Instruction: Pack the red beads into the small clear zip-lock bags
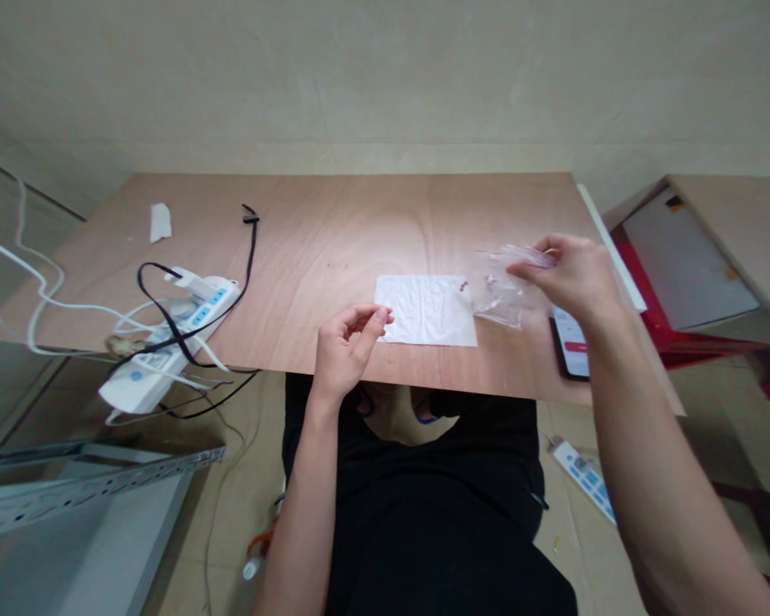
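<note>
My right hand [568, 267] grips a clear plastic bag [501, 299] by its top edge. The bag hangs at the right side of a creased white sheet [423, 310] on the table and has a reddish line along its top. Close to the sheet's left edge is my left hand [352, 342], its fingers curled and the thumb meeting the index finger. Whatever may sit in that pinch is too small to make out. Tiny dark red bits [464, 287] show at the sheet's right edge, beside the bag.
A phone [572, 346] lies right of the bag, partly behind my right forearm. On the left, a white power strip [173, 342] with tangled cables overhangs the table [321, 222]. A white scrap [160, 222] lies at the back left. Another power strip [583, 479] is on the floor.
</note>
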Action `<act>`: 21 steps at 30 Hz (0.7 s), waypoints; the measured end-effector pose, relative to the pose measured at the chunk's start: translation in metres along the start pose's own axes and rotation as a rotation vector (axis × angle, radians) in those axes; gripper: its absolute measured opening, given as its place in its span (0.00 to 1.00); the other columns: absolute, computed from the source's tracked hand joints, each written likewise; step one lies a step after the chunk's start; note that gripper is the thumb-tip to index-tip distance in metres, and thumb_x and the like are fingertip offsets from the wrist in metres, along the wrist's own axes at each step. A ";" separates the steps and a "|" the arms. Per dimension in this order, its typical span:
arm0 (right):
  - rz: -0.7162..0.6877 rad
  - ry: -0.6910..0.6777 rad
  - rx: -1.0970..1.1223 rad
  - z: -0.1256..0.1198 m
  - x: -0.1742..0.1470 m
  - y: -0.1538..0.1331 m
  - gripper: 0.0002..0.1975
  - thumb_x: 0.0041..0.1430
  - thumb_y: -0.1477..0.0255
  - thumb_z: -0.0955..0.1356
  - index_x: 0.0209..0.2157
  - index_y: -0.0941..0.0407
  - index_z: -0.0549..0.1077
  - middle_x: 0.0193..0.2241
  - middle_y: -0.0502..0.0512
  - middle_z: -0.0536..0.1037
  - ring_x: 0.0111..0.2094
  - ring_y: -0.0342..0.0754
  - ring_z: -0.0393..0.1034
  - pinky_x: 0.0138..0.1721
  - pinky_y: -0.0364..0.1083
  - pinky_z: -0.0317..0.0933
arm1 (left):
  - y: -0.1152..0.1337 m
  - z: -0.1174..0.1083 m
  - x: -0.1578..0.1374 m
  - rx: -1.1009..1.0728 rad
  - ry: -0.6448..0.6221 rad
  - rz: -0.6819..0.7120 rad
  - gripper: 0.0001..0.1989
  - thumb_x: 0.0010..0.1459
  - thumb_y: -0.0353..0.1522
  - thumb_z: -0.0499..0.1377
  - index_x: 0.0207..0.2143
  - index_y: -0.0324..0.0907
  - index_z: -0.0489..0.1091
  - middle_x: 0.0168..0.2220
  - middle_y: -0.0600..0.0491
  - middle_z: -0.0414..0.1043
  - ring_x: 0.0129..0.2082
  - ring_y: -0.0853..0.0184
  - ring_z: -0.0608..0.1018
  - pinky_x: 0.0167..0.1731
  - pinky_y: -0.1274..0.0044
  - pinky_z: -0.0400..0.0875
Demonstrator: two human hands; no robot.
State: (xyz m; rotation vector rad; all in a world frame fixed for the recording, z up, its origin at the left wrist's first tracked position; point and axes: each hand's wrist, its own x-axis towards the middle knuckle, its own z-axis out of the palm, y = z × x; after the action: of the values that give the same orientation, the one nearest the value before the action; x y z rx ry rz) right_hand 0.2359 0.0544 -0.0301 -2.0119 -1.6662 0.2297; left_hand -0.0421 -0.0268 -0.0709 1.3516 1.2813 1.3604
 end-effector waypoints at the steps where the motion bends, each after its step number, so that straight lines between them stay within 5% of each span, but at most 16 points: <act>1: 0.001 0.023 0.032 -0.007 -0.001 -0.007 0.12 0.41 0.70 0.77 0.21 0.53 0.70 0.20 0.51 0.72 0.25 0.46 0.66 0.30 0.47 0.57 | 0.000 0.000 0.000 -0.003 0.004 -0.002 0.11 0.56 0.39 0.63 0.32 0.40 0.76 0.31 0.50 0.80 0.30 0.69 0.80 0.33 0.78 0.75; 6: -0.089 0.079 0.330 -0.009 -0.011 -0.049 0.13 0.42 0.68 0.77 0.23 0.54 0.69 0.22 0.50 0.73 0.24 0.45 0.67 0.27 0.46 0.57 | -0.002 -0.007 0.002 0.006 0.060 -0.030 0.13 0.55 0.41 0.63 0.33 0.40 0.76 0.32 0.49 0.80 0.29 0.69 0.79 0.32 0.78 0.74; 13: -0.085 -0.259 0.987 0.094 -0.021 -0.134 0.16 0.44 0.63 0.75 0.25 0.54 0.66 0.23 0.49 0.74 0.24 0.43 0.69 0.25 0.43 0.63 | -0.020 -0.031 0.007 -0.207 0.322 -0.264 0.27 0.54 0.52 0.58 0.45 0.40 0.69 0.50 0.41 0.73 0.35 0.66 0.81 0.28 0.79 0.74; 17: 0.015 -0.399 0.842 0.155 -0.028 -0.172 0.19 0.48 0.62 0.74 0.38 0.57 0.70 0.35 0.58 0.79 0.38 0.52 0.75 0.39 0.50 0.69 | -0.040 -0.048 0.010 -0.170 0.448 -0.260 0.22 0.50 0.46 0.64 0.39 0.38 0.69 0.40 0.45 0.77 0.32 0.67 0.81 0.31 0.78 0.74; 21: -0.179 -0.319 0.535 0.183 -0.037 -0.181 0.35 0.47 0.69 0.75 0.55 0.63 0.63 0.54 0.73 0.70 0.57 0.62 0.65 0.57 0.58 0.58 | -0.059 -0.063 0.012 0.187 0.622 -0.302 0.15 0.47 0.37 0.65 0.35 0.38 0.71 0.39 0.45 0.77 0.33 0.66 0.79 0.36 0.74 0.74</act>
State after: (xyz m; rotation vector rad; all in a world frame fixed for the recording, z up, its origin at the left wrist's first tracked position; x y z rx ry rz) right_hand -0.0106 0.0900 -0.1060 -1.4717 -1.7244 0.8690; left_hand -0.1124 -0.0128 -0.1213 0.8129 1.9747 1.5242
